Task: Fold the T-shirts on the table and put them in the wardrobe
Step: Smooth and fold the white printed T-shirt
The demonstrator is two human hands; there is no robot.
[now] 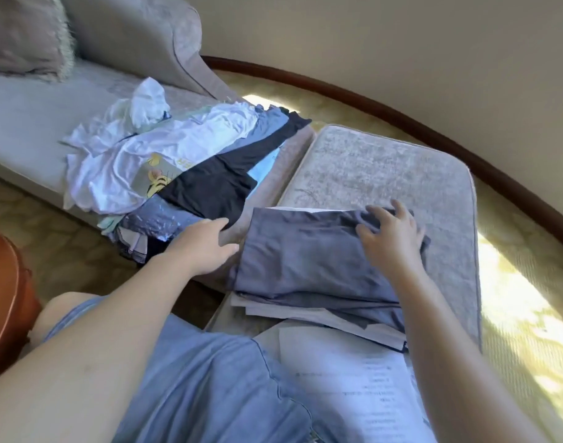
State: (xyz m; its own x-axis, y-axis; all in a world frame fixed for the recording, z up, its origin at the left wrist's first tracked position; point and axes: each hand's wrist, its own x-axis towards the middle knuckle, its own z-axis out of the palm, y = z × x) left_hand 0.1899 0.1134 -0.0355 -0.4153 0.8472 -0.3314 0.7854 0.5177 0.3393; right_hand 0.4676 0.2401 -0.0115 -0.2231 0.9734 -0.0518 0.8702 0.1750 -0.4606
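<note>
A folded grey T-shirt (305, 257) lies on top of a small stack of folded shirts (321, 314) on a padded grey ottoman (385, 167). My right hand (392, 235) rests on the grey shirt's far right corner, fingers spread and slightly bent over a wrinkle of cloth. My left hand (206, 247) hovers with relaxed fingers at the shirt's left edge, between it and a pile of unfolded T-shirts (177, 161). That pile, white, black, blue and grey, lies on the end of a chaise seat.
A chaise (27, 123) with a cushion (21, 36) stands at the left. A sheet of printed paper (353, 378) lies on my lap. A brown rounded object (1, 298) is at the far left. Patterned carpet and a dark skirting board run behind.
</note>
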